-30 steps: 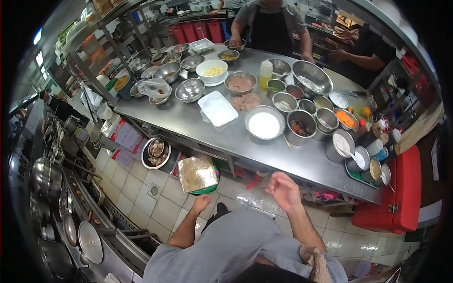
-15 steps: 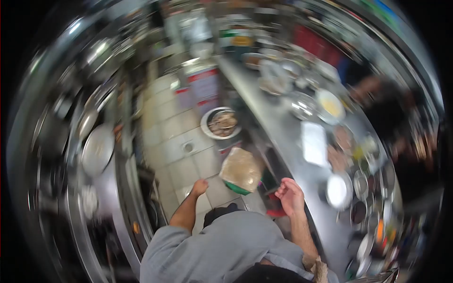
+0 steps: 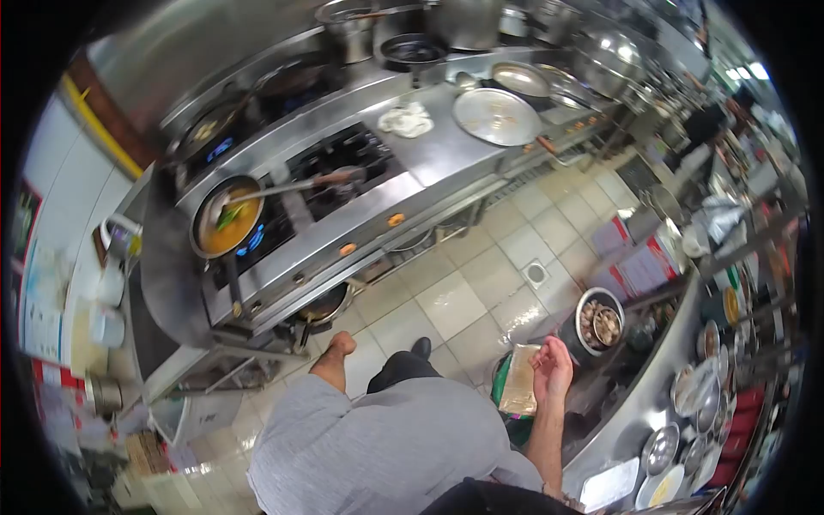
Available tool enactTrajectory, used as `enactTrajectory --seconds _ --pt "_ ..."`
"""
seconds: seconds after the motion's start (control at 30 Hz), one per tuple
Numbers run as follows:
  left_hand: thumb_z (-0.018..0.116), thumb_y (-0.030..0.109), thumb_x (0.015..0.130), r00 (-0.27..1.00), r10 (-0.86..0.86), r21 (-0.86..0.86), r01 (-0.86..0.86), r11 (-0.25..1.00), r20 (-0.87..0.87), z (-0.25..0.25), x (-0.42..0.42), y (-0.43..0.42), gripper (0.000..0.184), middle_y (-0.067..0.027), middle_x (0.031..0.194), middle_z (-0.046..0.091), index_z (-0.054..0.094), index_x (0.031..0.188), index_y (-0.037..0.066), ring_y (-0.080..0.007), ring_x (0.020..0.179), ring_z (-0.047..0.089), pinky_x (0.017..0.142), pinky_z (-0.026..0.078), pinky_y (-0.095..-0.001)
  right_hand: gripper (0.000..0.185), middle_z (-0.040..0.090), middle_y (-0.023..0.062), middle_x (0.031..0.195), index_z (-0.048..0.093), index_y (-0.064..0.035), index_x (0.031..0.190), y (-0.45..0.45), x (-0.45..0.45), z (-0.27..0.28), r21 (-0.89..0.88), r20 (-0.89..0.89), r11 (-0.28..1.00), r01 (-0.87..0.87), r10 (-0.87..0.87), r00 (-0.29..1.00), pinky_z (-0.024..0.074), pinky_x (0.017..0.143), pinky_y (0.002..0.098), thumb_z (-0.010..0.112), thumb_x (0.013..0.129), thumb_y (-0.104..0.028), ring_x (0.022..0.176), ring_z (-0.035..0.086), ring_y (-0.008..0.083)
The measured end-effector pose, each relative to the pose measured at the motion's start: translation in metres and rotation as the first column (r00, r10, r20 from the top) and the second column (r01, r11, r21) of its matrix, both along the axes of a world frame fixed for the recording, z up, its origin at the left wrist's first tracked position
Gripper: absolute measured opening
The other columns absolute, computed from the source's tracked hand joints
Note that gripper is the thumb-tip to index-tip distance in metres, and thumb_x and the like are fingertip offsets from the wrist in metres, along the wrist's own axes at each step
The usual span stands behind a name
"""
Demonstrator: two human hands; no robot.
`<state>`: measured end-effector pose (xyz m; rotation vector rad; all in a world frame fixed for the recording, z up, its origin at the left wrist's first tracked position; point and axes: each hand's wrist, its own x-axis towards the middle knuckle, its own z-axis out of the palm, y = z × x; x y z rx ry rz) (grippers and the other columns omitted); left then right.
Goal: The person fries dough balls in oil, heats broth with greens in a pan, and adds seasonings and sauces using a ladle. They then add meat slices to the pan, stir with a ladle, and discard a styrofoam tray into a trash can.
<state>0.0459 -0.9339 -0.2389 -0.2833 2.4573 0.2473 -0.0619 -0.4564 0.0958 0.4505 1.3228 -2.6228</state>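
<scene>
Evidently facing the stove (image 3: 429, 156), both hands empty; judged best to keep forearms clear of the frying pan (image 3: 204, 230) on the stove, handle outward. Left hand (image 3: 342, 343) lower, nearer the stove, grip folded together. Right hand (image 3: 552, 366) raised, farther from the stove, grip loosely apart, overlapping a gold cover (image 3: 516, 390) in view.

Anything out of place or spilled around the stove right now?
One thing: what looks like a crumpled white cloth lies on the stovetop close to a burner grate, an odd spot for fabric. I see no clear spill.
</scene>
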Motion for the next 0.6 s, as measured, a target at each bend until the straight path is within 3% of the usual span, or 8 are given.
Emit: enactTrajectory --seconds 0.07,0.1,0.23,0.3,0.33,0.4,0.47,0.6 --pt "0.052 0.025 0.067 0.935 0.347 0.002 -0.348 0.937 -0.069 -0.002 0.044 -0.019 0.026 -0.0212 0.080 0.062 0.066 0.071 0.004 -0.0327 0.079 0.061 0.072 0.048 -0.0405 0.014 0.053 0.0015 0.068 0.056 -0.0023 0.094 -0.040 -0.014 0.008 0.098 0.006 0.993 -0.070 0.069 0.998 0.0429 0.059 0.0246 0.055 0.084 -0.011 0.060 0.051 0.0112" --pt "0.052 0.025 0.067 0.922 0.382 0.004 -0.383 0.924 -0.070 0.010 0.058 -0.019 0.026 -0.0212 0.080 0.062 0.066 0.071 0.004 -0.0327 0.079 0.061 0.072 0.048 -0.0405 0.014 0.053 0.0015 0.068 0.056 -0.0023 0.094 -0.063 -0.020 0.010 0.101 0.004 0.989 -0.106 0.106 0.994 0.0429 0.059 0.0246 0.055 0.084 -0.011 0.060 0.051 0.0112" --pt "0.053 0.019 0.064 0.902 0.427 0.169 -0.412 0.895 -0.061 0.036 0.083 -0.024 0.022 -0.0188 0.084 0.063 0.066 0.071 0.004 -0.0328 0.083 0.060 0.075 0.048 -0.0397 0.023 0.053 0.0035 0.071 0.057 -0.0003 0.099 -0.160 -0.048 0.013 0.639 -0.230 0.696 -0.328 0.580 0.781 0.0413 0.059 0.0241 0.059 0.079 -0.011 0.065 0.050 0.0126" --pt "0.054 0.020 0.064 0.887 0.455 0.202 -0.434 0.878 -0.070 0.032 0.086 -0.031 0.021 -0.0185 0.082 0.063 0.066 0.071 0.005 -0.0326 0.081 0.061 0.073 0.049 -0.0399 0.027 0.054 0.0062 0.079 0.056 -0.0028 0.101 -0.211 -0.064 0.035 0.875 -0.305 0.450 -0.176 0.797 0.522 0.0424 0.067 0.0293 0.062 0.076 -0.010 0.074 0.052 0.0186" --pt "0.055 0.021 0.063 0.852 0.516 0.290 -0.474 0.832 -0.087 0.032 0.082 -0.040 0.021 -0.0176 0.080 0.063 0.066 0.071 0.005 -0.0322 0.078 0.061 0.071 0.049 -0.0401 0.027 0.054 0.0062 0.079 0.056 -0.0028 0.101 -0.239 -0.073 0.043 0.874 -0.321 0.456 -0.165 0.799 0.508 0.0424 0.067 0.0293 0.062 0.076 -0.010 0.074 0.052 0.0186" --pt "0.056 0.021 0.062 0.759 0.637 0.421 -0.538 0.730 -0.135 0.037 0.069 -0.064 0.019 -0.0159 0.076 0.063 0.065 0.069 0.005 -0.0310 0.073 0.061 0.068 0.048 -0.0399 0.034 0.053 0.0089 0.091 0.054 -0.0056 0.104 -0.297 -0.088 0.059 0.934 -0.353 0.325 0.145 0.903 0.247 0.0400 0.078 0.0365 0.064 0.072 -0.009 0.087 0.051 0.0248" --pt "0.058 0.021 0.064 0.649 0.731 0.518 -0.560 0.647 -0.211 0.047 0.059 -0.086 0.018 -0.0146 0.076 0.064 0.065 0.073 0.006 -0.0286 0.072 0.062 0.067 0.048 -0.0381 0.038 0.052 0.0092 0.096 0.053 -0.0068 0.106 -0.351 -0.106 0.063 0.924 -0.327 0.276 0.265 0.928 0.175 0.0379 0.081 0.0387 0.065 0.070 -0.009 0.092 0.049 0.0264" --pt "0.060 0.020 0.068 0.576 0.775 0.453 -0.636 0.625 -0.260 0.063 0.054 -0.141 0.017 -0.0128 0.082 0.064 0.065 0.080 0.009 -0.0265 0.078 0.061 0.071 0.048 -0.0358 0.049 0.048 0.0111 0.106 0.050 -0.0091 0.111 -0.437 -0.140 0.049 0.864 -0.256 0.191 0.467 0.964 0.079 0.0336 0.084 0.0442 0.066 0.064 -0.006 0.104 0.044 0.0278"
